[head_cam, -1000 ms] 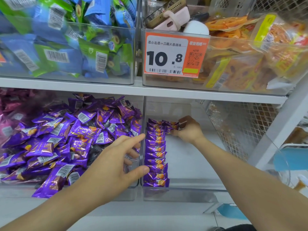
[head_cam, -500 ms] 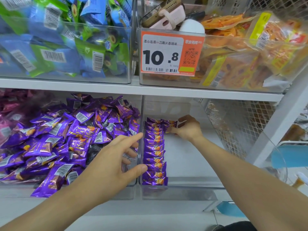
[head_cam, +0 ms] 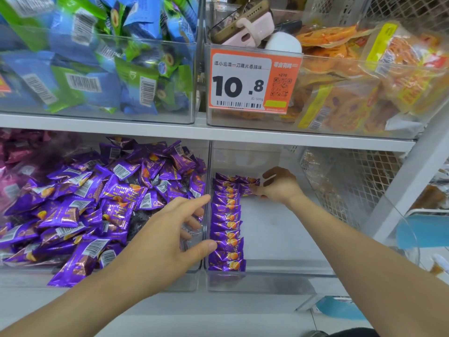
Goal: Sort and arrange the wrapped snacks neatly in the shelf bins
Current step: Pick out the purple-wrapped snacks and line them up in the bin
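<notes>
Spanning white shelf (head_cam: 150,128): clear bins (head_cam: 267,276); left hand (head_cam: 167,229) fingers spread, right hand (head_cam: 279,184) fingers pinching purple snacks (head_cam: 247,186).

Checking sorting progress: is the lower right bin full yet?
No. The lower right bin holds one row of purple snacks along its left wall; most floor is bare.

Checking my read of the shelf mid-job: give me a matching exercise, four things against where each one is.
1. loose pile of purple wrapped snacks
2. neat row of purple wrapped snacks
3. orange price tag
4. blue and green wrapped snacks

a. upper left clear bin
b. lower right clear bin
c. front of upper right clear bin
d. lower left clear bin

Pairs: 1-d, 2-b, 3-c, 4-a
</notes>
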